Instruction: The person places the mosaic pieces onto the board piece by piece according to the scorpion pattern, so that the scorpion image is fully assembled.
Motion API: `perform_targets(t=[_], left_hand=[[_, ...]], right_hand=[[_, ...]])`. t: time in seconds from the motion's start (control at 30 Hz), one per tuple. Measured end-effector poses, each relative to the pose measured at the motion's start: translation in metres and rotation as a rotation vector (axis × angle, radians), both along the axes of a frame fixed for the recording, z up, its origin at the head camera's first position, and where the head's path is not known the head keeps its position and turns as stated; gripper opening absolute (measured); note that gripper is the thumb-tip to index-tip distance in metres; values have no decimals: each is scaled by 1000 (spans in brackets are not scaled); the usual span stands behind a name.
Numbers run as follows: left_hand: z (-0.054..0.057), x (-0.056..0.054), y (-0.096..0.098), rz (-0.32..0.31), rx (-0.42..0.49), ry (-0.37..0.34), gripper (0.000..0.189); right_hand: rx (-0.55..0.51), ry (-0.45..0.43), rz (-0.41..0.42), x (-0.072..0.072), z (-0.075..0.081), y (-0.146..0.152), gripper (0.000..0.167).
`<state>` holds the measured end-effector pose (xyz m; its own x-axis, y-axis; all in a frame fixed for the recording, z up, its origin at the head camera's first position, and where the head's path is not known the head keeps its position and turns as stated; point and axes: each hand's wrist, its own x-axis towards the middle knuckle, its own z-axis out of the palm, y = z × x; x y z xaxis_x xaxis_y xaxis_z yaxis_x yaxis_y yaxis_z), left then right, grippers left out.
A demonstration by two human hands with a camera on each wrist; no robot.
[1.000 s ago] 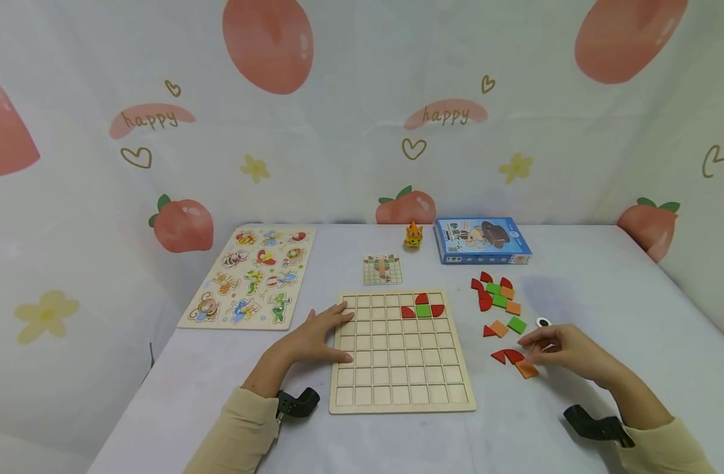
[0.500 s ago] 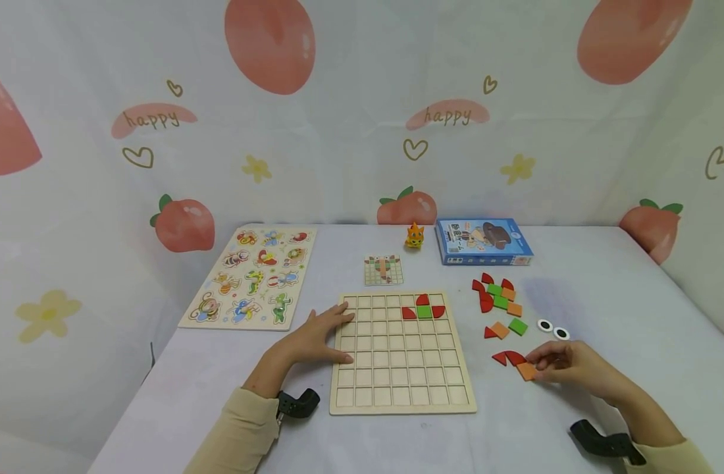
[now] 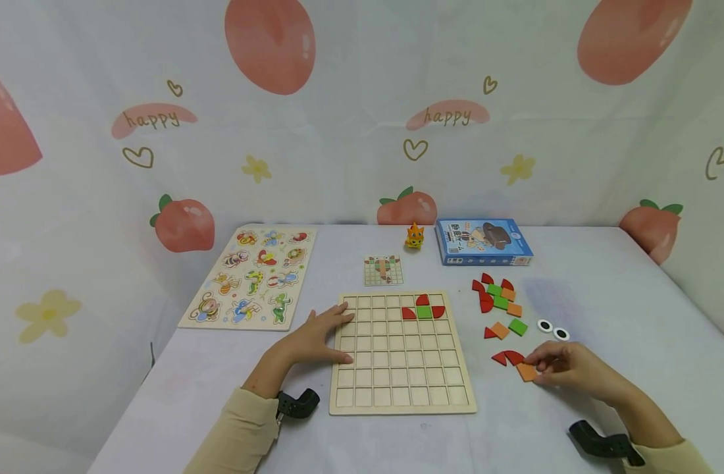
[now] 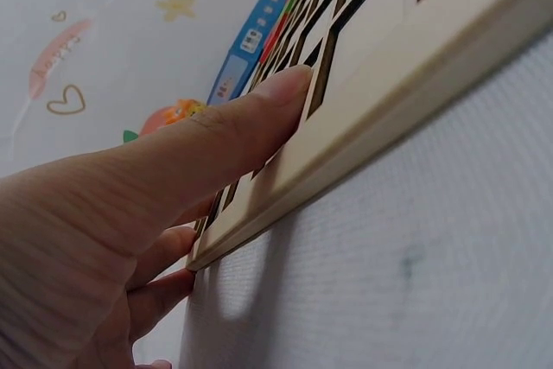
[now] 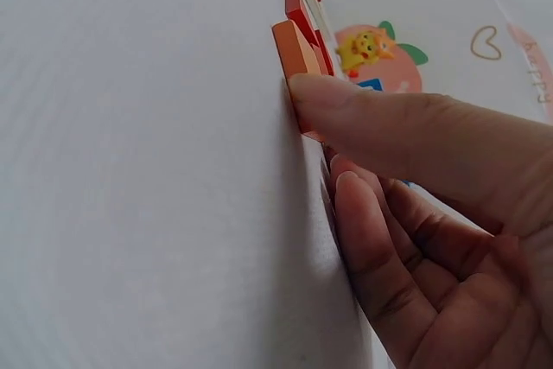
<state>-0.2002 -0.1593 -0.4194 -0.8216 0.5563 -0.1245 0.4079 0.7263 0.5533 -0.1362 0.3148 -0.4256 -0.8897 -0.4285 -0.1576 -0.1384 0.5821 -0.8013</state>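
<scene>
A wooden grid board [image 3: 396, 411] lies flat at the middle of the table. In its upper right cells sit a green square [image 3: 424, 312] and red quarter-round pieces [image 3: 422, 300]. My left hand [image 3: 312, 339] rests on the board's left side, thumb and fingers spread; in the left wrist view its thumb [image 4: 276, 92] lies over the rim. To the right of the board, my right hand [image 3: 569, 370] pinches an orange square tile [image 3: 526, 372] between thumb and index finger at its right side. Red pieces [image 3: 499, 357] lie against or close to that tile.
More red, green and orange pieces [image 3: 500, 302] lie farther back, with two eye discs [image 3: 561, 334] nearby. Behind the board are a pattern card [image 3: 383, 270], a yellow-orange toy figure [image 3: 414, 236] and a blue box [image 3: 484, 241]. An animal puzzle board [image 3: 249, 277] lies at left.
My right hand has moved slightly toward me and right, from over the eye discs to the orange tile, uncovering both discs. The left hand and board have stayed put.
</scene>
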Motion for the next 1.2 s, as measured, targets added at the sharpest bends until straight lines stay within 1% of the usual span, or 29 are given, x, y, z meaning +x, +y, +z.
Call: perform_targets(t=[0.2,0.43,0.73,0.87,1.07,1.2], left_hand=[[0,0,-1,4,-6,-1,85],[0,0,0,8,-6,-1,85],[1,0,-1,4,-11,-1,85],[0,0,-1,3,-12,1,85],[-1,0,-1,4,-7,2,85],[-1,0,-1,3,-12,4,85]], right_hand=[[12,0,10,0,1,-2,36],[26,21,15,2,6,-4,34],[51,35,14,1,5,-5,33],[63,65,17,2,5,-6,32],[37,147,47,3,4,-7,26],[37,157,61,3,3,-6,25]])
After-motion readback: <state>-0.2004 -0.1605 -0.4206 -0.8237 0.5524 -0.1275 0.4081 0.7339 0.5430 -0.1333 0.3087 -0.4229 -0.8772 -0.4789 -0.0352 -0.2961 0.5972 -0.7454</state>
